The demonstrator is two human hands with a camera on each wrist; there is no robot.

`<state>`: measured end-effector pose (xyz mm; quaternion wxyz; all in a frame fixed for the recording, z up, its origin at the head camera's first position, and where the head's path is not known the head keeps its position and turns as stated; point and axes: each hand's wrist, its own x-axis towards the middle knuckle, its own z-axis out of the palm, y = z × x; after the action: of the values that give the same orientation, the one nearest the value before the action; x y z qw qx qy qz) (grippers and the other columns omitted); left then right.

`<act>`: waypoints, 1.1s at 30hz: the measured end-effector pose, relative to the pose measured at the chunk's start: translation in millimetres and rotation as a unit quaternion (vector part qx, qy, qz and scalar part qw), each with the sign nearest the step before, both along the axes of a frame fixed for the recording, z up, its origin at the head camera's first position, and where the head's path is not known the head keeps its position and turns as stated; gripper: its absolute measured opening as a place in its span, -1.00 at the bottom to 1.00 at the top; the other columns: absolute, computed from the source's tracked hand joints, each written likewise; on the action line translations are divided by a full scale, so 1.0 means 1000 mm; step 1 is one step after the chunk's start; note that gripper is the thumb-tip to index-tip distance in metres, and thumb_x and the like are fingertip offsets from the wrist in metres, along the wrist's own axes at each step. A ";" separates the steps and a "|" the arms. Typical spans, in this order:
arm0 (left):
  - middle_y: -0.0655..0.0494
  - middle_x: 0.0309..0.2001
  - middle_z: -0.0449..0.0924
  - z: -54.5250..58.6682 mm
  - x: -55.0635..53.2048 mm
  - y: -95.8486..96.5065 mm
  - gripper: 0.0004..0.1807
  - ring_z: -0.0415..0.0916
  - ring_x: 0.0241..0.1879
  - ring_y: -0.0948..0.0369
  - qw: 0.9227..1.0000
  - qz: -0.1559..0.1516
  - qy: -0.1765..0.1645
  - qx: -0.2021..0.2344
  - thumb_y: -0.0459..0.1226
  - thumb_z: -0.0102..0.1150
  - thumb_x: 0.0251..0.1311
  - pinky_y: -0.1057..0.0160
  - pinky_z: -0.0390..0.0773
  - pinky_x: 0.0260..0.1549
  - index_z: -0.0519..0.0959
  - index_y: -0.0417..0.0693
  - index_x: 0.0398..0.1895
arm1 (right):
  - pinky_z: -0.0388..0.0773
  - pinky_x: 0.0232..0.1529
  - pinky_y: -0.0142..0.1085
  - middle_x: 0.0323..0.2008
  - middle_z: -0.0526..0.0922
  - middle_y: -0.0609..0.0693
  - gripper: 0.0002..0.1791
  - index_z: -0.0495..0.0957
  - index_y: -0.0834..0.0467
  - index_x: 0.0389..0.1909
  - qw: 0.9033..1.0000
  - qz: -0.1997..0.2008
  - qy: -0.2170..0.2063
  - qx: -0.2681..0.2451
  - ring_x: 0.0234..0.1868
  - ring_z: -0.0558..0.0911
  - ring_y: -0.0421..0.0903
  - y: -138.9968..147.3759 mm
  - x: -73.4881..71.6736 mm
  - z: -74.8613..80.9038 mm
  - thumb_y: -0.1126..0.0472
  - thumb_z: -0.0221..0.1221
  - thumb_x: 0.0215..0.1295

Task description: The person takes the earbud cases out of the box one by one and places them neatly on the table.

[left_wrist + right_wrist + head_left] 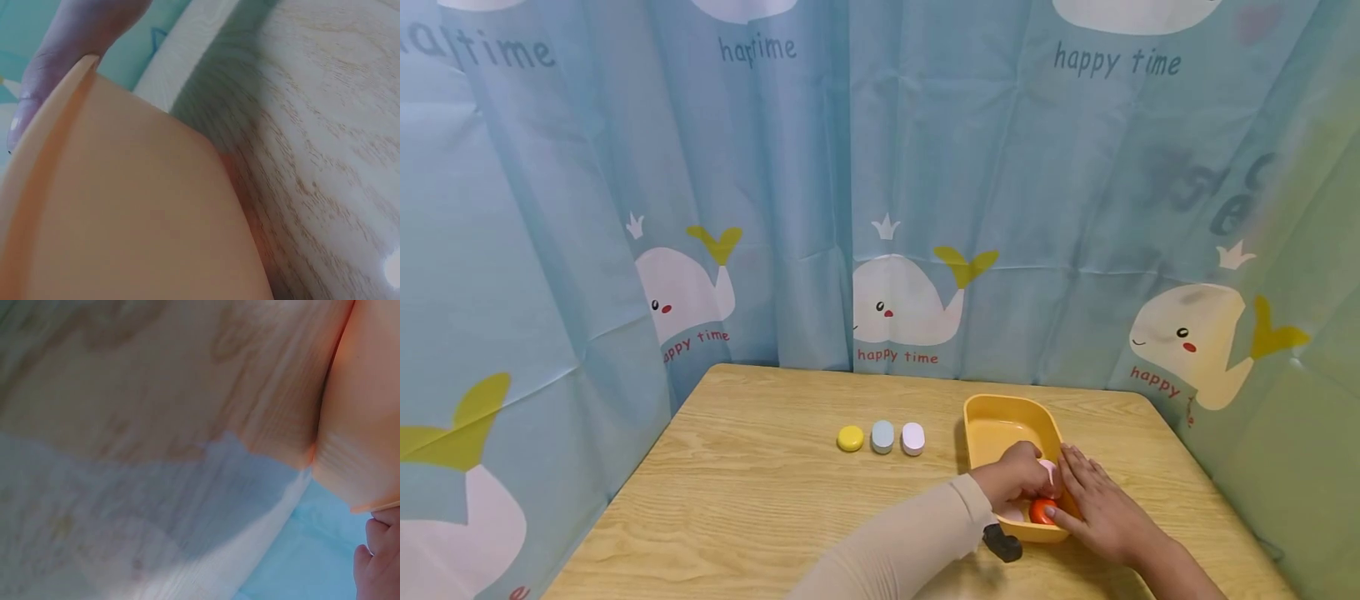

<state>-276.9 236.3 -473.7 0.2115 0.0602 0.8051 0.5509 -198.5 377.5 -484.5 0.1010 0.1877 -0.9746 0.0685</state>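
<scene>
Whale-printed curtains (pixel 805 167) hang behind a wooden bench (pixel 737 500). Inside a yellow tub (pixel 1036 533), the left grip (pixel 1022 473) is curled round a pink block (pixel 1049 472); the right grip (pixel 1105 510), fingers straight, rests against the tub's side.

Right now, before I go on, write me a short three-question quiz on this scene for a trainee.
1. What colour is the piece between the yellow piece and the pale lilac piece?
2. True or false: the red-orange piece lies outside the tray.
3. In the head view, the right hand rests against which side of the tray? A left; B far; C right.

Key: 1. Grey-blue. 2. False. 3. C.
</scene>
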 end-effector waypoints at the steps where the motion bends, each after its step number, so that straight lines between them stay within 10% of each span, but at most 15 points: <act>1: 0.03 -0.45 0.44 -0.001 -0.001 0.001 -0.43 0.38 -0.65 0.17 1.000 0.001 0.004 -0.010 -0.62 0.34 -0.25 0.27 0.57 -0.55 0.52 -0.29 -0.01 | -0.57 0.29 -0.54 0.43 0.10 0.33 -0.07 0.18 0.45 0.37 1.000 0.000 0.001 0.000 0.42 0.11 0.28 0.000 0.000 0.000 -0.25 0.09 0.34; 33: 0.05 -0.33 0.47 0.004 -0.001 -0.009 -0.55 0.48 -0.45 0.15 1.000 0.011 0.009 0.013 -0.55 0.37 -0.04 0.18 0.64 -0.30 0.54 -0.21 -0.01 | -0.59 0.26 -0.57 0.42 0.10 0.35 -0.09 0.20 0.42 0.38 1.000 -0.005 -0.005 -0.010 0.40 0.13 0.30 -0.001 -0.001 0.000 -0.25 0.09 0.33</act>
<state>-277.8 227.6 -470.0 0.1972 0.0590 0.8005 0.5629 -199.0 376.8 -484.9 0.0980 0.1812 -0.9754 0.0788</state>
